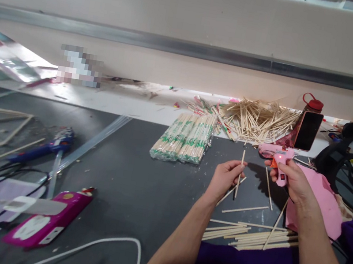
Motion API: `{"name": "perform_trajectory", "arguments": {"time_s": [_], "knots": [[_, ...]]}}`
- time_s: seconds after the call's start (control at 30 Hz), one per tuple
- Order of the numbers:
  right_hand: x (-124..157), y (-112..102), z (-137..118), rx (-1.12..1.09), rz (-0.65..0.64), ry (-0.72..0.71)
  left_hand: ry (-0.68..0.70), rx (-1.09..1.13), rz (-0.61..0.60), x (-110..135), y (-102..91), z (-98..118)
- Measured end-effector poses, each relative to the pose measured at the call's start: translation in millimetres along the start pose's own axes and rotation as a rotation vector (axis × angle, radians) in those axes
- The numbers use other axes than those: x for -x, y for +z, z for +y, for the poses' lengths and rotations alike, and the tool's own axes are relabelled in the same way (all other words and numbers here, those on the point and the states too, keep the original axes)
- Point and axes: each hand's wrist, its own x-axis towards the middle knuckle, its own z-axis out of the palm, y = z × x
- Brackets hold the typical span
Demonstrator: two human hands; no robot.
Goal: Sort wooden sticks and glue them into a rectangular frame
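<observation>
My left hand [227,178] pinches a thin wooden stick [241,167], held nearly upright above the dark table. To its right, my right hand [292,179] grips a pink hot glue gun [282,160] with an orange trigger and a small red light; its nozzle points left toward the stick, apart from it. Below my hands several loose sticks [244,209] lie on the table. Closer to my body rests a row of similar sticks [260,238]. Past my left hand lie packs of chopsticks [184,137] in clear wrap with green print.
At the back are a heap of loose sticks [261,121], a phone [309,130] and a red-capped bottle [315,104]. Pink cloth [318,201] lies beneath my right forearm. On the left are a blue glue gun [43,146], clear glue sticks [94,141], a magenta box [50,219] and cables.
</observation>
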Motion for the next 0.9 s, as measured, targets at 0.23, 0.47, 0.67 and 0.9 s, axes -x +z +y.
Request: {"name": "perform_trajectory", "arguments": {"time_s": [0.23, 0.47, 0.67, 0.9], "knots": [[5, 5, -4, 0.018, 0.009, -0.044, 0.012, -0.001, -0.005, -1, -0.7, -1], [12, 12, -9, 0.088, -0.026, -0.009, 0.020, 0.041, 0.014, 2, 1.4, 2], [11, 16, -9, 0.167, 0.000, 0.022, 0.038, 0.042, 0.033, 0, 0.1, 0], [12, 20, -10, 0.222, 0.028, -0.020, 0.040, 0.034, 0.026, 1, 0.0, 1]]}}
